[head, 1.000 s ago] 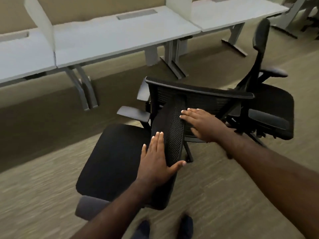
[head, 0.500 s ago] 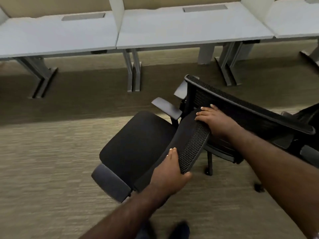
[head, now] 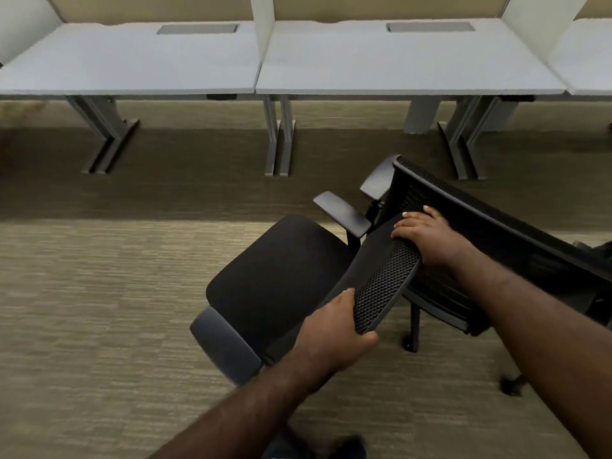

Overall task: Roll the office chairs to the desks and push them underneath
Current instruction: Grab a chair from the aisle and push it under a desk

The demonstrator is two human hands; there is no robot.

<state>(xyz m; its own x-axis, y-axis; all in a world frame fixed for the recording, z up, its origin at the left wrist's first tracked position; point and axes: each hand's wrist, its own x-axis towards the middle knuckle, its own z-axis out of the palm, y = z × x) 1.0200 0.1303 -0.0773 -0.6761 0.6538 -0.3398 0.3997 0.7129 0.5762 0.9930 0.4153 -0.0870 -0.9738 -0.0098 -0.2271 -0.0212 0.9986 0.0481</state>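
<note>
From the head camera I look down at a black office chair [head: 278, 276] standing on the carpet [head: 99, 309] in front of me, its seat pointing toward the left table [head: 132, 67]. The chair is out in the open, well apart from the tables and not under either one. My left hand [head: 331, 332] is clamped on the near end of the mesh backrest [head: 381, 286], thumb wrapped under the lower corner and fingers curled over its front face. My right hand [head: 427, 240] lies on the far end of the same backrest top, fingers bent over the edge and pressed close together.

The chair's two grey armrests show: one near me at lower left [head: 225, 346], one beyond the seat [head: 342, 213]. Just behind my right hand stands a second chair [head: 480, 223], its mesh back touching or almost touching the first one; I cannot tell which. One of its casters [head: 410, 344] rests on the carpet below my right forearm.

Across the top run two white tables side by side, the right table [head: 397, 67] meeting the left at a white divider panel [head: 261, 28]. Grey metal legs [head: 278, 137] stand under them on a darker strip of floor.
</note>
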